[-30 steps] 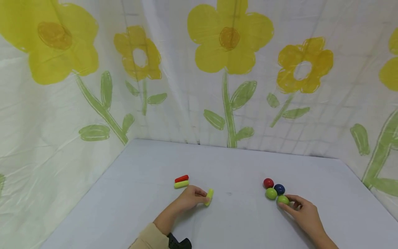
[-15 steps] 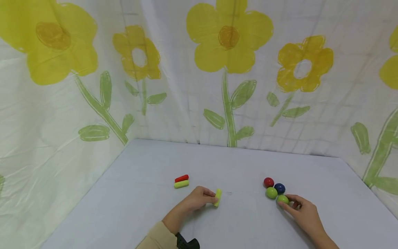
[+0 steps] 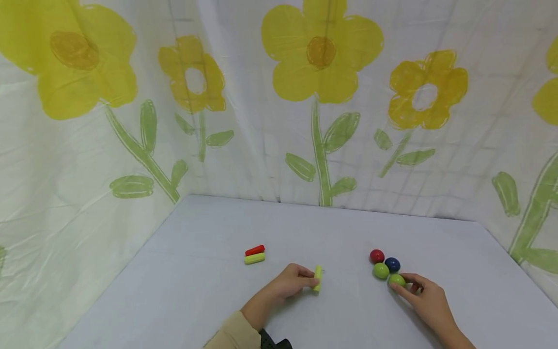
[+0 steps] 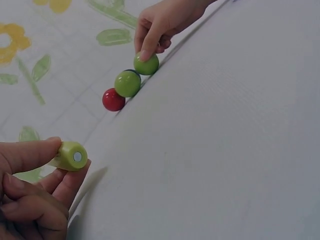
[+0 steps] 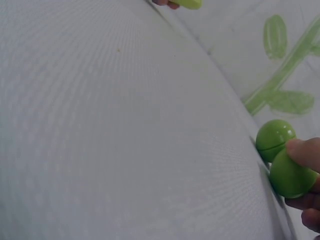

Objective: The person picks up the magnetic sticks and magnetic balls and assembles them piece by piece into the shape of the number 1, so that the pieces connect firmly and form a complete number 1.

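My left hand (image 3: pixel 289 284) pinches a short yellow-green rod (image 3: pixel 317 278) between thumb and fingers. In the left wrist view, the end of this rod shows a small silvery disc (image 4: pixel 77 157). My right hand (image 3: pixel 426 296) holds a green ball (image 3: pixel 395 279) by thumb and fingers at the right of the table. Beside that ball sit a second green ball (image 3: pixel 380 271), a dark blue ball (image 3: pixel 393 264) and a red ball (image 3: pixel 377 256), all close together. The blue one is mostly hidden in the left wrist view.
A red rod (image 3: pixel 255 250) and another yellow-green rod (image 3: pixel 255 258) lie side by side, left of centre. The table (image 3: pixel 209 228) has a pale cover. A flower-printed curtain (image 3: pixel 253 165) hangs behind its far edge. A black strap piece (image 3: pixel 274 342) shows by the left sleeve.
My left hand has carried the yellow-green rod steadily to the right, towards the balls, and the rod has turned more upright in view. The right hand and the balls have stayed in place.
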Tool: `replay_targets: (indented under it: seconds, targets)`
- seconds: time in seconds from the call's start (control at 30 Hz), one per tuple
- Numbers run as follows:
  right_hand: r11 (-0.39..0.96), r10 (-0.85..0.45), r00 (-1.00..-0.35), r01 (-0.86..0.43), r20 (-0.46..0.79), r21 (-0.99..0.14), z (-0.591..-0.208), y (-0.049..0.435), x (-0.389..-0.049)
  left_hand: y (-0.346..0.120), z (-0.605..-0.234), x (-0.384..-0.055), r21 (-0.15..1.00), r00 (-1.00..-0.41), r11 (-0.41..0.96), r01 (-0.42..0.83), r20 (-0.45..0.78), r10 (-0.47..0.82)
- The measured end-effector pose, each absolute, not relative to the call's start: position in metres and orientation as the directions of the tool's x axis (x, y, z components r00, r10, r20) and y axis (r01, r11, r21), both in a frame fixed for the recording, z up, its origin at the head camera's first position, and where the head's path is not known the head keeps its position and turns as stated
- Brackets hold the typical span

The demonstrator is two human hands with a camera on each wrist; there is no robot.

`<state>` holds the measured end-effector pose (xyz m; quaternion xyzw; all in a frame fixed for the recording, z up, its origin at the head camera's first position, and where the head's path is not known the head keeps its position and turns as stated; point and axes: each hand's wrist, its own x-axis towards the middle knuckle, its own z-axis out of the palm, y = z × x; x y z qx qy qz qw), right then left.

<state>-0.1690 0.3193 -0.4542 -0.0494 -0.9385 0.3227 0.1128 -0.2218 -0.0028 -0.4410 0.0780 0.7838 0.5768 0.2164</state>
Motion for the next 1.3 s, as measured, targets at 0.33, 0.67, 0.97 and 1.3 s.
replay_targets:
  seconds: [0.33,0.67,0.97,1.3]
  targets:
    - [0.789,0.166,-0.96,-0.007,0.224,-0.614,-0.454,0.318,-0.168,0.012,-0.445,-0.218,0.949,-0.899,0.262,-0.175,-0.263,0.351]
    - [0.761,0.177,-0.957,-0.016,0.231,-0.649,-0.452,0.311,-0.167,0.014,-0.448,-0.217,0.957,-0.916,0.24,-0.165,-0.239,0.322]
    - [0.751,0.154,-0.966,-0.021,0.205,-0.66,-0.45,0.304,-0.167,0.015,-0.445,-0.217,0.952,-0.916,0.265,-0.154,-0.238,0.323]
    - [0.746,0.135,-0.948,-0.094,0.288,-0.66,-0.45,0.287,-0.168,0.015,-0.446,-0.217,0.956,-0.916,0.259,-0.142,-0.225,0.331]
